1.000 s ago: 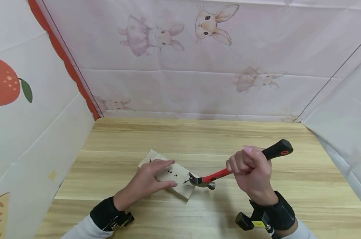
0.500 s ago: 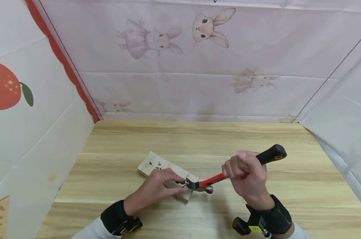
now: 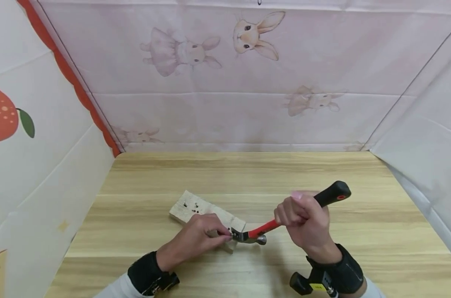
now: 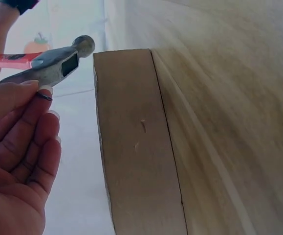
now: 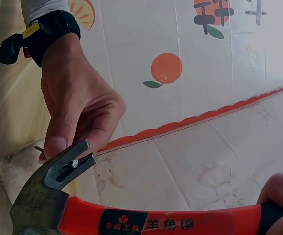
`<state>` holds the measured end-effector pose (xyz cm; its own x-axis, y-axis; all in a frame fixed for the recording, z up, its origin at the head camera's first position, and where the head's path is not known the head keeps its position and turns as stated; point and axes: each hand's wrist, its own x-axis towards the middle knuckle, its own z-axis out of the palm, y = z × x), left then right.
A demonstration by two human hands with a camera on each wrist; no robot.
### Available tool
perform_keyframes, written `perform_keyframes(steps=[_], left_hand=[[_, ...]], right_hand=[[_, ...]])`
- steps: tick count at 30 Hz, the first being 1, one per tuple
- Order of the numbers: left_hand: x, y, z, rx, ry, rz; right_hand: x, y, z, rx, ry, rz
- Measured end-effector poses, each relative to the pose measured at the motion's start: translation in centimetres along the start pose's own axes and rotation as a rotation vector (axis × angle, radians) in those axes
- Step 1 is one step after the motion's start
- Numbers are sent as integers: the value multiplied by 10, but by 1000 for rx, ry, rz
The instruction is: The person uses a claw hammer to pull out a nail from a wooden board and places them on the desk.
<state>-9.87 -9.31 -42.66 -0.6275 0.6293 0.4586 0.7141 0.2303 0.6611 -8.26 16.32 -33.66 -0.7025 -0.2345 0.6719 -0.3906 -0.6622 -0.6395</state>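
Note:
In the head view my right hand [image 3: 305, 221] grips the red-and-black handle of a claw hammer [image 3: 264, 228], its claw pointing left. My left hand [image 3: 195, 236] pinches a nail between thumb and index finger beside the claw. The right wrist view shows the nail's round head [image 5: 75, 163] in the claw slot, its pointed end sticking out past the thumb. A bit of the nail [image 4: 44, 97] shows at the fingertips in the left wrist view. Below lies a pale wooden board [image 3: 178, 212], angled on the table and partly hidden by my left hand.
Several small dark nails or holes [image 3: 195, 211] mark the board's left part. The wood-grain table [image 3: 136, 174] is bounded by a pink rabbit-print cloth [image 3: 195, 120] at the back and white cloths [image 3: 54, 174] at the sides.
My left hand has moved right from over the board to the claw, and its spread thumb and fingers have closed on the nail. The hammer has shifted slightly left and down in view.

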Motion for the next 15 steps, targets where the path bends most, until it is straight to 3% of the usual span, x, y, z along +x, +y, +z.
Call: perform_keyframes(steps=[7, 15], left_hand=[[-1, 1, 0, -24, -55, 18], [2, 6, -3, 25, -88, 34]], right_hand=[[0, -2, 1, 5, -36, 6], [1, -5, 1, -14, -94, -16]])
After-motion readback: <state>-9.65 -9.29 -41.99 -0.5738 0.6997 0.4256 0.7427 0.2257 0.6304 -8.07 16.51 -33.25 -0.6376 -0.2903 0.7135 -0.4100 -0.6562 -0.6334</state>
